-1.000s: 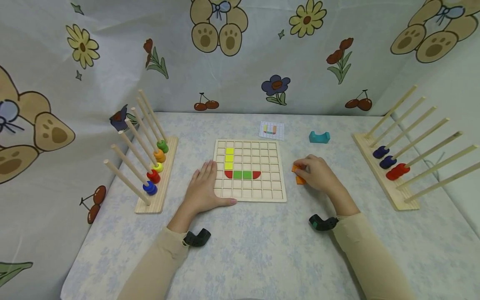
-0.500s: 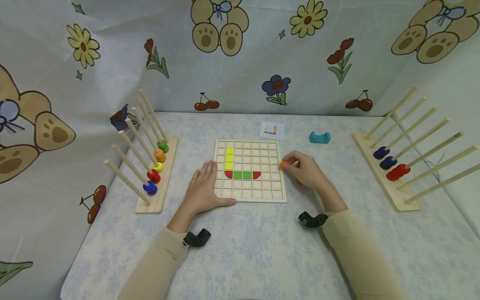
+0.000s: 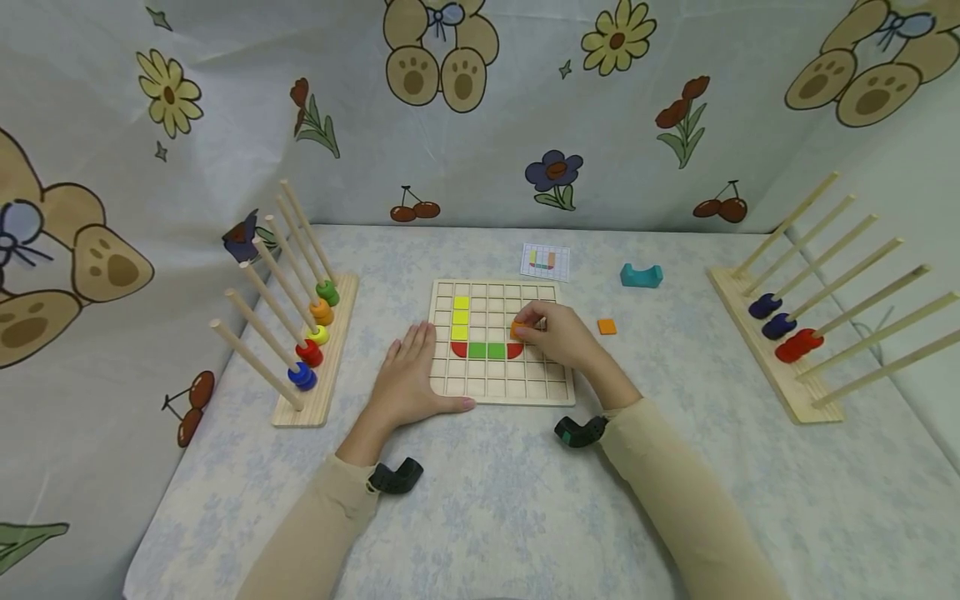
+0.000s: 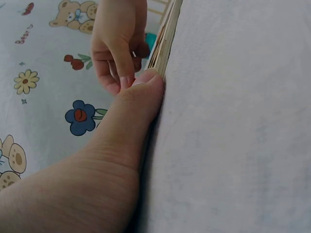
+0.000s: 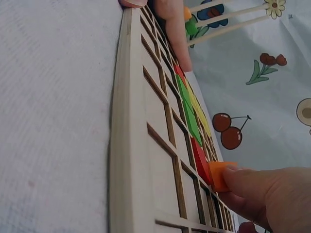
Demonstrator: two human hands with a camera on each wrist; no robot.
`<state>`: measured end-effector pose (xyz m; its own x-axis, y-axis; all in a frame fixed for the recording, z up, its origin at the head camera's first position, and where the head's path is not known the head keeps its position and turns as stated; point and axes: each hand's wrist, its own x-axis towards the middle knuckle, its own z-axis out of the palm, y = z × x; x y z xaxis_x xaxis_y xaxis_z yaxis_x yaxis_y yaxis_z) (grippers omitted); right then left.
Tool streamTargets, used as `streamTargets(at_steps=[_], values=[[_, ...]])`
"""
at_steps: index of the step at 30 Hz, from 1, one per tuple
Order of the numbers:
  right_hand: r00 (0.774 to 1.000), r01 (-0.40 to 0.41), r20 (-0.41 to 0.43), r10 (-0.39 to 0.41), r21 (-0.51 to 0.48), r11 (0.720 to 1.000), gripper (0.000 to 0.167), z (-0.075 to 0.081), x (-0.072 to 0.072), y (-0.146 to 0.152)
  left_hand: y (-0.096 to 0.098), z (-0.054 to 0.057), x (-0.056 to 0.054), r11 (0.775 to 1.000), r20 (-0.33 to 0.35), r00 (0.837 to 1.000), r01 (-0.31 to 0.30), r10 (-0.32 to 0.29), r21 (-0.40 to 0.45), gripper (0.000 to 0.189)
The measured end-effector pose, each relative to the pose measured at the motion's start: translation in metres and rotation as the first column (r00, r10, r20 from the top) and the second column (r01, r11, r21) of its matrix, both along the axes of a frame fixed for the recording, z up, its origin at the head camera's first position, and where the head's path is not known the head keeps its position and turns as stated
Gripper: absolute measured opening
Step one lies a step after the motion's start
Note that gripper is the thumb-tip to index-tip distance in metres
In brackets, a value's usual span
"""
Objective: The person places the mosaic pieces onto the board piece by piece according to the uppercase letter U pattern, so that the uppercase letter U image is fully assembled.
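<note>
My right hand [image 3: 558, 333] pinches an orange square tile [image 5: 218, 176] between thumb and fingers, over the right part of a wooden grid board [image 3: 498, 388]. In the right wrist view the tile stands tilted beside a red rounded tile [image 5: 199, 158] set in the grid. Two green tiles [image 3: 477, 351] and another red rounded tile [image 3: 459, 350] continue that row, with a column of yellow tiles [image 3: 461, 317] rising from its left end. My left hand [image 3: 405, 379] rests along the board's left side, fingers straight, thumb stretched along its front edge.
Another orange tile [image 3: 607, 327] lies on the table right of the board. Behind are a printed pattern card [image 3: 545, 262] and a teal notched block [image 3: 641, 276]. Peg racks with coloured beads stand at left [image 3: 341, 333] and right [image 3: 772, 358].
My right hand has picked up one orange tile from the table and carried it left, over the board. The other orange tile stays behind. The left hand has not moved.
</note>
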<state>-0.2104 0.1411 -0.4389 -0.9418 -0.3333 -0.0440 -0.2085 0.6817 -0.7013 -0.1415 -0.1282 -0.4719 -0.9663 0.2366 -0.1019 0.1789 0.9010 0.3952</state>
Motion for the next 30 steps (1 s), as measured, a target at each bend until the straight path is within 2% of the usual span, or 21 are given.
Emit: streamTargets(at_steps=[12, 23, 30], values=[[1.0, -0.014, 0.008, 0.013, 0.06, 0.998, 0.015, -0.0017, -0.0051, -0.0057, -0.0003, -0.0002, -0.0002, 1.0, -0.002, 1.0, -0.003, 0.003, 0.001, 0.148], [0.999, -0.015, -0.04, 0.018, 0.077, 0.997, 0.012, -0.0012, -0.0071, -0.0053, -0.0001, -0.0009, -0.0003, 1.0, -0.001, 1.0, -0.001, 0.002, 0.007, 0.148], [1.0, 0.006, -0.028, -0.005, 0.059, 0.998, 0.013, -0.0014, -0.0063, -0.004, -0.0001, -0.0024, -0.001, 1.0, -0.002, 1.0, -0.002, 0.002, 0.01, 0.149]])
